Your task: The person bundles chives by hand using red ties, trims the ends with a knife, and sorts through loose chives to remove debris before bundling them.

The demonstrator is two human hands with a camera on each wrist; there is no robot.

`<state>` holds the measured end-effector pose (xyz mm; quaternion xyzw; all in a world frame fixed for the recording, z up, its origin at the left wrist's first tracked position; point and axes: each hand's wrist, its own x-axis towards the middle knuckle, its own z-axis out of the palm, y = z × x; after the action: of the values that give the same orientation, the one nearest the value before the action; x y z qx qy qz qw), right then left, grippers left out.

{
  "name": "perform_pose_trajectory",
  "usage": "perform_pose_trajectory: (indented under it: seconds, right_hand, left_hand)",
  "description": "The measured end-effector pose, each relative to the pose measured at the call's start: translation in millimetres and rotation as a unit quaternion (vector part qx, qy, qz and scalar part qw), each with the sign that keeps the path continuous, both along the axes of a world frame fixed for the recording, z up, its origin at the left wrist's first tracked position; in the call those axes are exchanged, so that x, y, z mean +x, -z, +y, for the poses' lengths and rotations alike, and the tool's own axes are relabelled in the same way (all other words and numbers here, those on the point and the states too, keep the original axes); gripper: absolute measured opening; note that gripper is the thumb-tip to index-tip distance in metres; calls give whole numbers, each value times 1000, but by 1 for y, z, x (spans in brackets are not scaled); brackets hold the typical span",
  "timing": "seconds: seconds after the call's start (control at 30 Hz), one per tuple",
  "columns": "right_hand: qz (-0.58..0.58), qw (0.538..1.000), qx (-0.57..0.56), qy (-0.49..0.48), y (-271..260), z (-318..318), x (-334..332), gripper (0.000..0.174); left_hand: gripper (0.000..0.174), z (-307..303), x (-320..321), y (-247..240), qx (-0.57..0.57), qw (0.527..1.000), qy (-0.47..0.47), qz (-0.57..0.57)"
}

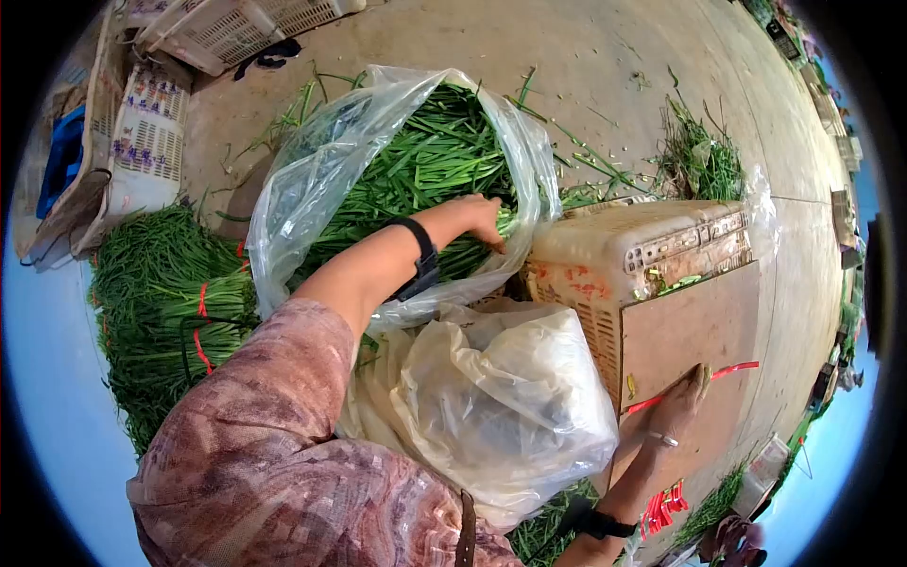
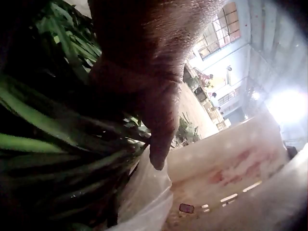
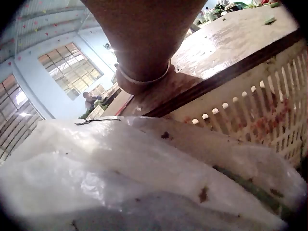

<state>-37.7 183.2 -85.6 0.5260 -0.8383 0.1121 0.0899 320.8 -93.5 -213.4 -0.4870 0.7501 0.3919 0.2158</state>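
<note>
In the head view my left hand is inside the rim of a clear plastic bag, its thumb and fingers around the stalk ends of long green leaves. The left wrist view has the thumb pointing down beside the stalks and the bag's edge; the other fingers are hidden. My right hand lies over a red strip on a brown board, its fingers extended. The right wrist view shows only the banded wrist above the board, with the fingers hidden.
The board leans on an upturned, dirty white crate. A bulky plastic bundle sits between my arms. Tied greens are stacked at the left, more crates stand at the upper left, and loose greens lie beyond the crate.
</note>
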Motion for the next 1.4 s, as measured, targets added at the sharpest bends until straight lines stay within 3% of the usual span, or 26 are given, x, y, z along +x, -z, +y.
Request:
perform_pose_trajectory:
  seconds: [0.1,0.17,0.23,0.3,0.37,0.5,0.57,0.6,0.63,0.77,0.83,0.87,0.97,1.03,1.1,1.13,1.23,1.27,1.3,1.4]
  right_hand:
    - [-8,1000,1,6,-3,-1,3,40]
    - [-6,1000,-4,3,1,1,-2,40]
    - [-7,1000,-8,3,1,1,-1,39]
    - [-7,1000,-11,2,-5,-2,7,38]
    - [1,1000,-6,-3,-4,-2,6,38]
    - [21,1000,3,-10,-2,1,2,39]
    - [9,1000,-2,-6,-1,-2,1,39]
    - [-5,1000,-1,3,-1,0,1,39]
    - [-4,1000,-2,7,-2,1,2,39]
    - [16,1000,3,-7,-3,-1,1,39]
    - [19,1000,4,-9,-2,2,-1,39]
    - [19,1000,1,-11,-1,2,-3,39]
    - [2,1000,-4,-3,2,0,-1,40]
    - [-10,1000,-4,16,-1,1,-2,41]
    - [-19,999,36,4,-5,3,-9,43]
    - [-17,999,36,5,-7,6,-15,43]
    - [-57,998,32,-23,-27,4,-12,46]
    - [38,995,85,19,-48,1,1,47]
    - [133,980,136,62,-64,0,11,48]
    - [149,979,131,51,-92,-6,29,44]
  left_hand:
    - [108,-27,-8,22,101,994,25,-32]
    - [104,-26,-9,26,76,996,25,-35]
    - [93,-10,-7,-10,-15,999,8,-46]
    - [75,15,-7,-11,-119,992,9,-43]
    - [53,32,-6,35,-257,966,7,-21]
    - [50,36,-6,19,-257,966,17,-6]
    - [46,18,-11,35,-121,993,-7,-8]
    - [59,8,-15,31,-51,998,12,-44]
    - [59,5,-14,28,-51,998,16,-43]
    - [103,-4,16,-7,-49,997,-43,47]
    - [101,-8,40,-25,-78,988,-64,120]
    - [93,-13,54,-20,-74,971,-65,220]
    - [85,-18,59,-29,-38,975,-49,211]
    - [77,-13,61,-40,-61,964,-38,255]
    - [72,-12,70,-36,1,946,-87,313]
    - [68,-18,74,-29,2,949,-67,308]
    - [72,-23,79,-42,18,950,-59,306]
    - [79,-20,78,-53,-68,965,-41,251]
    - [79,-21,80,-48,-69,964,-40,253]
    - [85,-28,82,-30,27,929,-97,356]
